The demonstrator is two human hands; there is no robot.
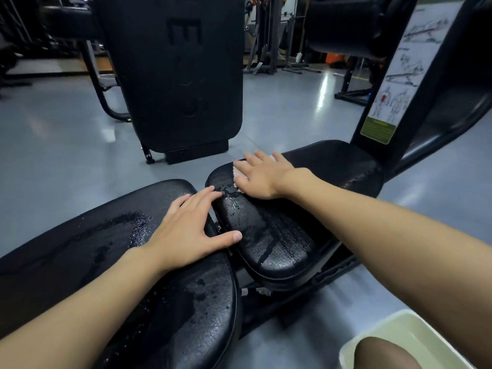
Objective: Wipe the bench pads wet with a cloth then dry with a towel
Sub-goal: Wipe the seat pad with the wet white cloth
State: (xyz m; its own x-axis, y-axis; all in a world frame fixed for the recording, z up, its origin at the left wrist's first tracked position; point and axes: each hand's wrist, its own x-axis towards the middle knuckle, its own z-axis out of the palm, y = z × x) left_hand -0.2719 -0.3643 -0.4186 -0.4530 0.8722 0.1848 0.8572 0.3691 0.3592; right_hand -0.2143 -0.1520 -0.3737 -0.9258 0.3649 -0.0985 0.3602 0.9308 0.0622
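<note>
I find the cloth (pixel 237 169) mostly hidden under my right hand (pixel 259 177); only a pale edge shows beside the fingers, at the far left end of the right pad (pixel 279 241). Its colour reads as pinkish white, though I cannot be certain at this angle. The right hand lies flat on it, fingers spread and straight, pressing down. My left hand (pixel 191 230) is also flat and spread: palm on the left pad (pixel 80 249), thumb touching the right pad, fingertips reaching across the gap between the two. Count: two pads, both black and showing wet streaks and droplets; two hands; one cloth. A pale tub (pixel 399 328) sits on the floor at lower right, cut off by the frame edge and partly covered by my right forearm and a knee (pixel 383 352). Beyond the pads stands an upright black panel (pixel 181 75) on the grey floor (pixel 53 134). A poster (pixel 399 70) of exercise drawings is fixed to the frame at right; its text is unreadable.
</note>
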